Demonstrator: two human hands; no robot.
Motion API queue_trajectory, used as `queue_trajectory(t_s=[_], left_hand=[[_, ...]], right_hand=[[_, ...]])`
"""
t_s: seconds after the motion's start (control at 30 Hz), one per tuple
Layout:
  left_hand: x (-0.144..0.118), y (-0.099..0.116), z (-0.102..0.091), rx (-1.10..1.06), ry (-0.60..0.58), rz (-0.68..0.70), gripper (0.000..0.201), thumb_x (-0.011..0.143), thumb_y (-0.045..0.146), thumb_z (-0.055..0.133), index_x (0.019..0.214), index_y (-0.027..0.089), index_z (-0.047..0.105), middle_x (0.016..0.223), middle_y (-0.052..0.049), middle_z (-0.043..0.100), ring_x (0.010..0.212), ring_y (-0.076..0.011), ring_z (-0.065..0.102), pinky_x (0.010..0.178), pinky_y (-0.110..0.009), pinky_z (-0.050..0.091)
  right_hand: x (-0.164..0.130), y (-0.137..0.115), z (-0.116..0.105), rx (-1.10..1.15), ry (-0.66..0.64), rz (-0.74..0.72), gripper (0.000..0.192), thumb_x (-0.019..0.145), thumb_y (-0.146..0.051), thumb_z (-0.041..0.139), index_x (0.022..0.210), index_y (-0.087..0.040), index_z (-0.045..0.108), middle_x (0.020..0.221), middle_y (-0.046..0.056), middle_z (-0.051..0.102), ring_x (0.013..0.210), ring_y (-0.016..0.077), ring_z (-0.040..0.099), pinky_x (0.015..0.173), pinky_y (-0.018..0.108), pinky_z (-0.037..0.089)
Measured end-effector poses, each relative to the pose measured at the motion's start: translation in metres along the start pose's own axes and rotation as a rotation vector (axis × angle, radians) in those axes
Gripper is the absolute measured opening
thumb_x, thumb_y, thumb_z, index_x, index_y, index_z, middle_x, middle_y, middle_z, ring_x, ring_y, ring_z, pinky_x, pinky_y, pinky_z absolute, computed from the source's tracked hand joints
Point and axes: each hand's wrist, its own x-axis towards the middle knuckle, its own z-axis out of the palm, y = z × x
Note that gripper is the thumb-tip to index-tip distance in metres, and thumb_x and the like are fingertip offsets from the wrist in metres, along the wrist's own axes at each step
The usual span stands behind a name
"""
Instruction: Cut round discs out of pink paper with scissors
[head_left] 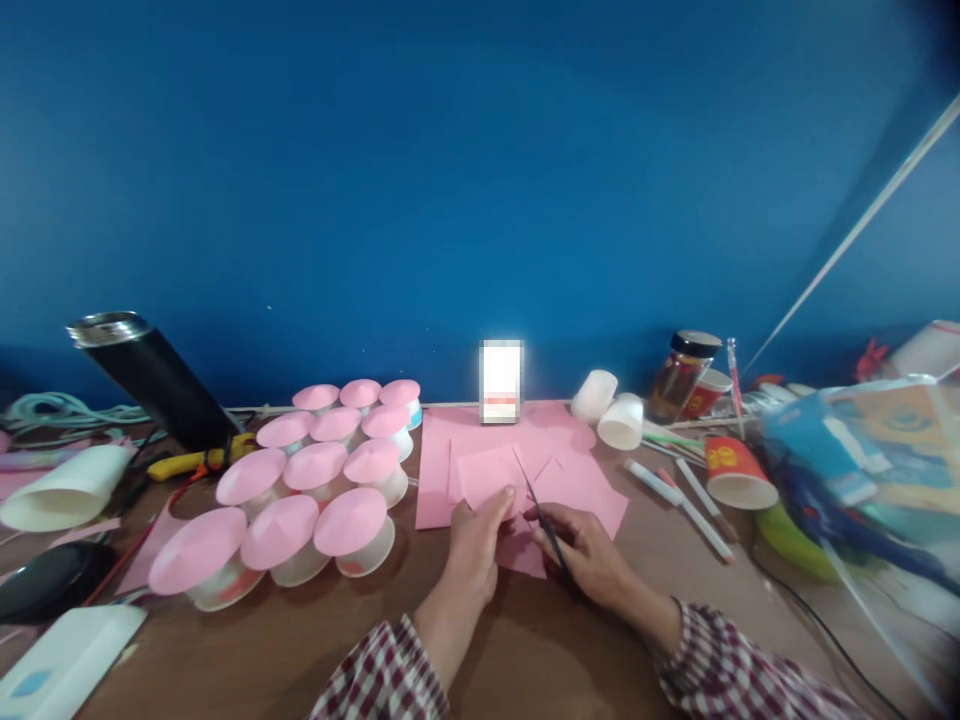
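Note:
My left hand (480, 545) pinches a small piece of pink paper (487, 472) between thumb and fingers. In my right hand (589, 555) is a pair of dark scissors (551, 535), the fingers wrapped round the handles. The blades point up and away, close beside the paper's right edge; whether they touch it I cannot tell. Beneath both hands lie larger pink sheets (433, 490) with cut edges and a few offcuts. To the left stand rows of paper cups (367, 550), each topped by a shallow pink paper cone (351, 522).
Two white cups (621, 422) lie behind the sheets, near a phone-like bright screen (502, 380). Markers (679, 508), a red cup (739, 472) and a dark-lidded jar (679, 378) are on the right. A black flask (154, 380) and yellow-handled pliers (187, 465) sit on the left.

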Motion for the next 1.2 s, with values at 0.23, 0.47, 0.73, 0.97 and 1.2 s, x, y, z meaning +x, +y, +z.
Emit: queue_trajectory(t_s=[0.23, 0.47, 0.73, 0.97, 1.2], left_hand=[[-0.0024, 0.0023, 0.0012, 0.051, -0.009, -0.018, 0.035, 0.055, 0.033, 0.08, 0.072, 0.014, 0.055, 0.055, 0.001, 0.058, 0.052, -0.0136, 0.055, 0.05, -0.026, 0.047], [-0.0024, 0.0024, 0.0009, 0.043, -0.032, -0.018, 0.034, 0.056, 0.032, 0.08, 0.07, 0.014, 0.055, 0.054, 0.002, 0.057, 0.05, -0.0122, 0.054, 0.05, -0.025, 0.046], [-0.0045, 0.005, 0.0027, 0.034, -0.032, -0.011, 0.035, 0.055, 0.033, 0.08, 0.071, 0.013, 0.056, 0.053, 0.002, 0.056, 0.049, -0.0117, 0.053, 0.049, -0.025, 0.046], [-0.0035, 0.005, 0.002, 0.059, -0.038, -0.012, 0.034, 0.055, 0.034, 0.08, 0.067, 0.013, 0.056, 0.051, 0.003, 0.054, 0.047, -0.0111, 0.051, 0.047, -0.024, 0.043], [-0.003, 0.0032, 0.0016, 0.039, -0.04, -0.017, 0.034, 0.052, 0.035, 0.08, 0.065, 0.014, 0.057, 0.052, 0.002, 0.055, 0.049, -0.0125, 0.052, 0.049, -0.026, 0.044]], right_hand=[[0.001, -0.0025, -0.0016, 0.01, -0.002, -0.007, 0.036, 0.084, -0.04, 0.056, 0.101, -0.01, 0.063, 0.06, -0.001, 0.052, 0.049, 0.0103, 0.046, 0.045, 0.02, 0.038], [0.0002, -0.0029, -0.0029, 0.0, -0.013, -0.02, 0.034, 0.086, -0.038, 0.055, 0.102, -0.01, 0.062, 0.059, -0.002, 0.051, 0.049, 0.0101, 0.046, 0.044, 0.02, 0.038], [0.0008, -0.006, -0.0042, -0.005, -0.018, -0.003, 0.034, 0.085, -0.04, 0.055, 0.098, -0.01, 0.063, 0.056, -0.002, 0.05, 0.049, 0.0106, 0.046, 0.045, 0.021, 0.038], [0.0001, -0.0058, -0.0034, -0.003, -0.007, -0.004, 0.035, 0.085, -0.042, 0.055, 0.099, -0.01, 0.063, 0.055, -0.003, 0.05, 0.048, 0.0105, 0.046, 0.044, 0.021, 0.037], [0.0004, -0.0046, -0.0038, -0.027, -0.008, 0.001, 0.038, 0.085, -0.043, 0.055, 0.099, -0.01, 0.063, 0.054, -0.003, 0.05, 0.047, 0.0109, 0.047, 0.044, 0.021, 0.038]])
